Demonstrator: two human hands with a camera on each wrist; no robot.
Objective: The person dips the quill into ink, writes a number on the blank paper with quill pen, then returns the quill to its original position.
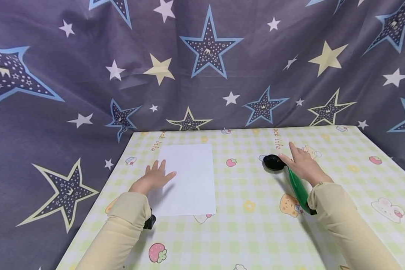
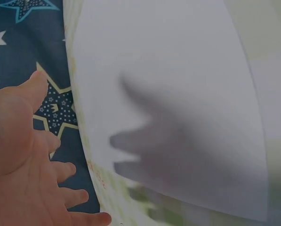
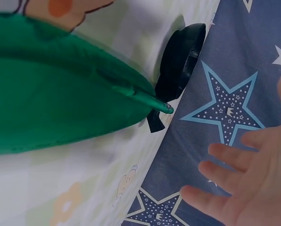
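Note:
A white sheet of paper (image 1: 192,180) lies flat on the left half of the table. Over its left edge, my left hand (image 1: 153,178) is held with fingers spread, gripping nothing and casting a shadow on the sheet. On the right side lies a long, smooth green object (image 1: 297,187) that tapers to a narrow tip in the right wrist view. Beside that tip is a black, rounded, bowl-shaped thing (image 1: 274,162) with a short stem-like piece. My right hand (image 1: 303,165) is above these two, fingers extended and holding nothing. My right sleeve overlaps part of the green object in the head view.
A checked, cartoon-printed cloth (image 1: 249,232) covers the table. Behind it and along the left hangs a dark curtain (image 1: 222,90) with stars. A small black piece (image 1: 150,222) shows at my left cuff.

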